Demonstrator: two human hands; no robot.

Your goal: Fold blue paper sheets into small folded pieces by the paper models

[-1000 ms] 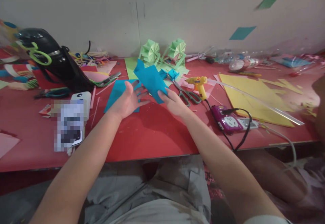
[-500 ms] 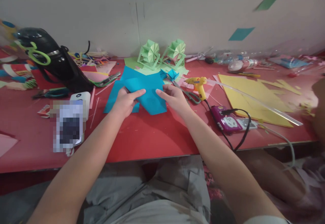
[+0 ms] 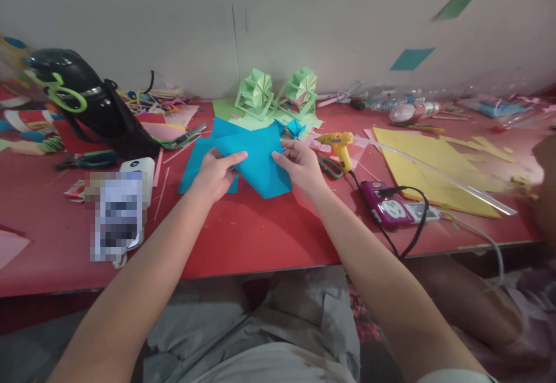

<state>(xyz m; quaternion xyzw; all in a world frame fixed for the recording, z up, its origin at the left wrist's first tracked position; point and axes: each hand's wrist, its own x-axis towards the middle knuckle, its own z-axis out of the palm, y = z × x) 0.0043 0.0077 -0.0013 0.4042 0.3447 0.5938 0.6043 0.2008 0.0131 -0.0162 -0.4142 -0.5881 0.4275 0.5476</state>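
A sheet of blue paper (image 3: 260, 163) is held up between my two hands, bent in the middle. My left hand (image 3: 217, 171) grips its left side, thumb on top and fingers beneath. At the right edge, my right hand (image 3: 299, 163) pinches the same sheet between thumb and fingers. More blue paper (image 3: 195, 166) lies on the table under and left of the held sheet. Just beyond sits a small folded blue paper piece (image 3: 295, 128). Behind it, two pale green paper wheels on stands (image 3: 257, 93) rest on green paper.
Right of my hands are scissors (image 3: 330, 167), a yellow glue gun (image 3: 341, 148), a purple power strip (image 3: 386, 204) and yellow paper (image 3: 425, 168). On the left stand a black bottle (image 3: 87, 99) and a phone (image 3: 119, 212). Another person's leg (image 3: 473, 302) is at the right.
The right side of the held blue sheet has shifted slightly right and its lower corner has swung right. My right hand has moved a little right with it; my left hand is nearly unchanged.
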